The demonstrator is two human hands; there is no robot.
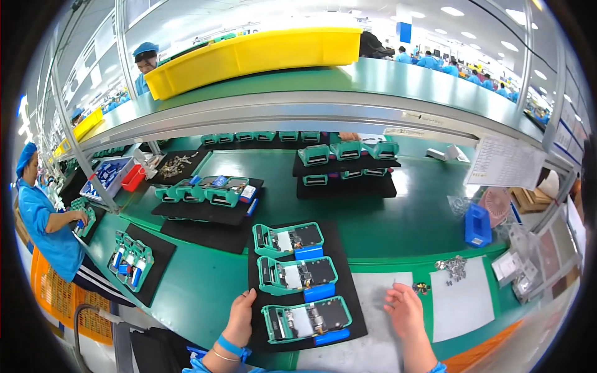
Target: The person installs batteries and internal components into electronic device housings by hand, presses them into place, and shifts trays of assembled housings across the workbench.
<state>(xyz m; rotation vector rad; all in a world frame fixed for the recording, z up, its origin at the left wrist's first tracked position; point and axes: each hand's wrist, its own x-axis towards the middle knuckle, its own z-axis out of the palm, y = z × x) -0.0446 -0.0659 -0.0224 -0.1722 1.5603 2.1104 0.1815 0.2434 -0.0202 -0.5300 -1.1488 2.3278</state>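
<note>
In front of me lies a black foam board [348, 261] with three green device housings in a column. The far housing [288, 239], the middle housing [297, 275] and the near housing [306, 320] each show dark circuit boards, a white panel and a blue block along one side. My left hand [241, 311], wearing a blue wristband, grips the board's left edge; some of its fingers are hidden. My right hand [404, 308] hovers over a pale sheet [376, 286], right of the near housing, fingers loosely bent and apart, holding nothing. Beside it sit small dark parts [421, 288].
Silvery metal parts [453, 268] lie on a white sheet [463, 308] at right, near a blue bin [477, 225]. More housings sit on stacked boards [345, 180] and at left [130, 261]. A shelf with a yellow tray [255, 59] crosses above. A co-worker [46, 211] works at left.
</note>
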